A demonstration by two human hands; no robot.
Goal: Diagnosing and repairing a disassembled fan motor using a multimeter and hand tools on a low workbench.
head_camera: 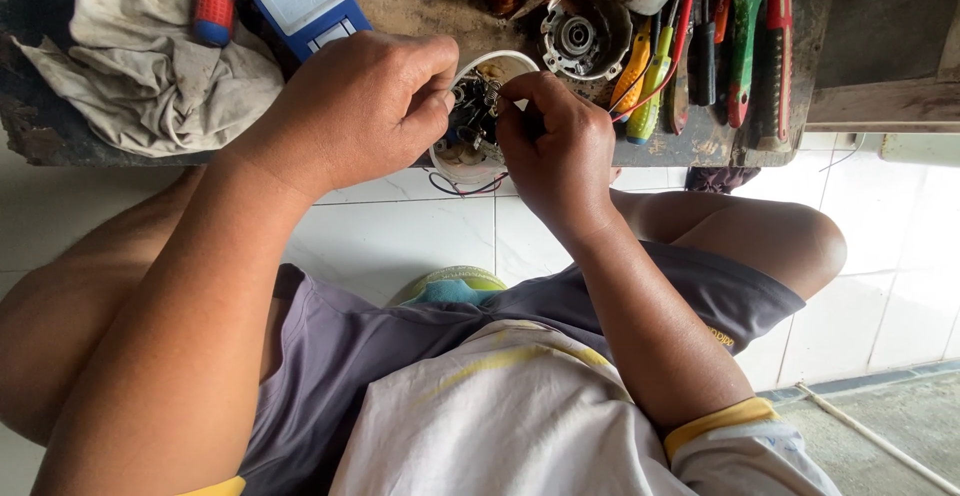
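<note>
I see both hands meeting just above the middle of the frame. My left hand [355, 106] is curled, thumb and forefinger pinched together on something small at the top of a round white housing [470, 161]; what exactly it nips I cannot make out. My right hand [555, 146] is also closed, fingertips pinching thin wiring inside the same housing, its palm covering the housing's right wall. The housing is a smooth plastic cup with dark metal parts and coiled wire within; thin red and black leads [465, 188] loop out below it.

It sits at the near edge of a worn, scarred wooden bench [420, 1]. Just beyond it lies a grey cast-metal motor cap [580, 31] with a round bearing seat. To the upper right, screwdrivers [655, 76] with yellow, red and green handles crowd together, tips cut off by the frame. In the upper left lie a blue and white meter [305, 1] and a crumpled, stained cloth [140, 56]. Below the bench edge, white glossy floor tiles [400, 236] show open room between my knees.
</note>
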